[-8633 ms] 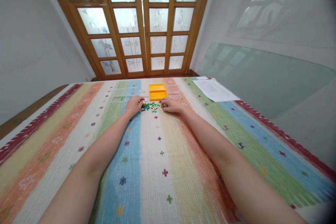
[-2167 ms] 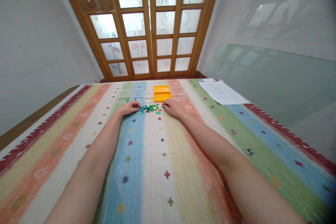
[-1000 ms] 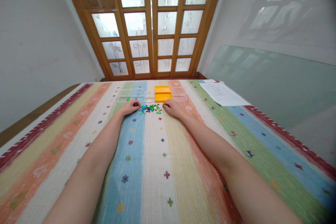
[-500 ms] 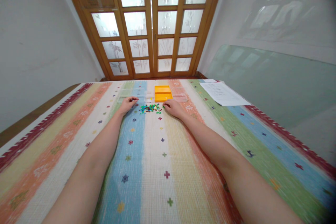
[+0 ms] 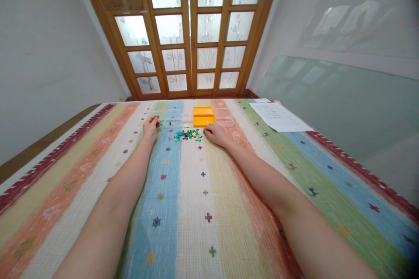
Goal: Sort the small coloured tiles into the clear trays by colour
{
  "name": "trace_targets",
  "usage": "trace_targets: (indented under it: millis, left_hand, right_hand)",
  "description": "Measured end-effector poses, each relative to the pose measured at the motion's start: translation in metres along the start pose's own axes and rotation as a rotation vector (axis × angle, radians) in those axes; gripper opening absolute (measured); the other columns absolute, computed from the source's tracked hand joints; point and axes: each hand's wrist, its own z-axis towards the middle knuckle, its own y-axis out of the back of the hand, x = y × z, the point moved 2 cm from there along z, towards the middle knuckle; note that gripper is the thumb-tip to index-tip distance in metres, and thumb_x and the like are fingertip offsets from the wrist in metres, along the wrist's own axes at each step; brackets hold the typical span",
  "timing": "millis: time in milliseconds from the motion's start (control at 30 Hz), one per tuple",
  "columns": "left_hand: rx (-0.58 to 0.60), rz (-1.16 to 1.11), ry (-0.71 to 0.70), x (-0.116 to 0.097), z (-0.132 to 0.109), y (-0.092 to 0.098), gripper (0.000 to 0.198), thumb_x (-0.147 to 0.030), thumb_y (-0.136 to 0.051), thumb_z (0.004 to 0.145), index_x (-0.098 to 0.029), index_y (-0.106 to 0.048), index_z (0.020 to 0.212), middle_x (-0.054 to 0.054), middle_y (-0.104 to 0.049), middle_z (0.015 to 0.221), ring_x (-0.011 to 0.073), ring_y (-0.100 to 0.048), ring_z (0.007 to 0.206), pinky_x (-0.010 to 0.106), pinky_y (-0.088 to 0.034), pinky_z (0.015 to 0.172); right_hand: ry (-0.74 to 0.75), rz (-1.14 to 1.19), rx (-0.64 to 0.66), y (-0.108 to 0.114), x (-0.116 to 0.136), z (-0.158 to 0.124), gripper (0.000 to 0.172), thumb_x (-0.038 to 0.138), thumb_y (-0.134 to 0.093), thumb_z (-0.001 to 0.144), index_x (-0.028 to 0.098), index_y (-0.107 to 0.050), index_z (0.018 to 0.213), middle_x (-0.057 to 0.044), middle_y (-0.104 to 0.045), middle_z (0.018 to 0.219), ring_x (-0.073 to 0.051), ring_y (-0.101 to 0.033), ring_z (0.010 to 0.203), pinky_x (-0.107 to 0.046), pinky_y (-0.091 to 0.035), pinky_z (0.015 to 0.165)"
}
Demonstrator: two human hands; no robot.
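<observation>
A small heap of tiny coloured pieces (image 5: 187, 134) lies far out on the striped cloth (image 5: 193, 192). My left hand (image 5: 151, 125) is at a clear tray (image 5: 156, 120) left of the heap, fingers curled together over its edge; what they pinch is too small to name. My right hand (image 5: 215, 132) rests on the cloth at the heap's right edge, fingers curled and tips touching the pieces. An orange tray (image 5: 203, 116) stands just beyond the heap, with more clear trays (image 5: 224, 121) beside it.
A white printed sheet (image 5: 277, 116) lies at the far right of the cloth. Wooden doors with frosted panes (image 5: 188, 30) close the far side. A glass panel (image 5: 330, 96) leans along the right wall. The left table edge shows bare wood (image 5: 39, 144).
My left hand has left the heap and moved left and away to the clear tray. My right hand has stayed at the heap's right edge.
</observation>
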Motion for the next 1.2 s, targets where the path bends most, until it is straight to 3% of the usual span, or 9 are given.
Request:
trace_targets:
  millis: [167, 500, 633, 767, 900, 1100, 1200]
  left_hand:
    - [-0.040, -0.004, 0.003, 0.004, 0.004, 0.003, 0.027, -0.035, -0.078, 0.073, -0.016, -0.070, 0.091, -0.001, -0.061, 0.073, 0.0087, -0.053, 0.061, 0.021, -0.045, 0.062]
    - [-0.015, 0.178, -0.051, 0.003, -0.001, -0.005, 0.024, -0.029, -0.070, 0.077, -0.017, -0.074, 0.097, 0.003, -0.068, 0.082, 0.0106, -0.053, 0.061, 0.022, -0.044, 0.058]
    - [-0.003, 0.334, -0.113, 0.002, -0.006, -0.008, 0.025, -0.029, -0.067, 0.079, -0.016, -0.076, 0.099, 0.005, -0.072, 0.088, 0.0152, -0.058, 0.067, 0.026, -0.046, 0.063]
    - [0.057, 0.615, -0.272, -0.001, -0.015, -0.014, 0.021, -0.029, -0.067, 0.082, -0.018, -0.078, 0.096, 0.006, -0.074, 0.091, 0.0206, -0.061, 0.077, 0.032, -0.048, 0.076]
    - [0.112, 0.694, -0.356, -0.004, -0.024, -0.021, 0.016, -0.021, -0.067, 0.080, -0.022, -0.078, 0.091, 0.007, -0.074, 0.093, 0.0237, -0.061, 0.084, 0.035, -0.045, 0.086]
    - [0.399, 0.787, -0.390, -0.006, -0.034, -0.029, 0.018, -0.014, -0.067, 0.075, -0.023, -0.078, 0.085, 0.006, -0.071, 0.089, 0.0229, -0.058, 0.077, 0.035, -0.045, 0.084]
    - [0.460, 0.916, -0.468, -0.008, -0.034, -0.027, 0.015, -0.015, -0.066, 0.075, -0.023, -0.077, 0.082, 0.007, -0.071, 0.087, 0.0244, -0.058, 0.078, 0.035, -0.043, 0.082]
  right_hand:
    - [0.014, -0.001, -0.014, 0.000, 0.000, -0.001, 0.024, 0.018, -0.053, 0.100, 0.017, -0.077, 0.102, -0.010, -0.075, 0.107, -0.021, -0.064, 0.101, -0.029, -0.044, 0.090]
    - [0.013, -0.006, -0.009, 0.000, -0.001, 0.000, 0.024, 0.019, -0.053, 0.100, 0.018, -0.078, 0.103, -0.010, -0.075, 0.108, -0.022, -0.064, 0.103, -0.030, -0.044, 0.091]
    - [0.008, -0.010, -0.003, -0.001, -0.001, 0.001, 0.024, 0.019, -0.053, 0.100, 0.018, -0.077, 0.103, -0.009, -0.075, 0.108, -0.021, -0.064, 0.103, -0.029, -0.044, 0.091]
    - [0.007, -0.011, -0.001, -0.001, -0.001, 0.001, 0.024, 0.019, -0.053, 0.100, 0.018, -0.077, 0.104, -0.009, -0.075, 0.109, -0.021, -0.064, 0.102, -0.029, -0.044, 0.090]
    - [0.004, -0.009, -0.002, 0.001, 0.001, 0.000, 0.025, 0.019, -0.053, 0.100, 0.018, -0.077, 0.102, -0.010, -0.075, 0.108, -0.022, -0.064, 0.101, -0.030, -0.044, 0.090]
    - [-0.015, 0.010, 0.008, 0.004, 0.004, -0.001, 0.026, 0.019, -0.052, 0.099, 0.018, -0.078, 0.103, -0.010, -0.075, 0.108, -0.022, -0.064, 0.100, -0.031, -0.045, 0.091]
    - [-0.016, 0.013, 0.012, 0.004, 0.005, -0.001, 0.026, 0.018, -0.053, 0.098, 0.018, -0.078, 0.103, -0.010, -0.075, 0.108, -0.022, -0.064, 0.100, -0.031, -0.045, 0.090]
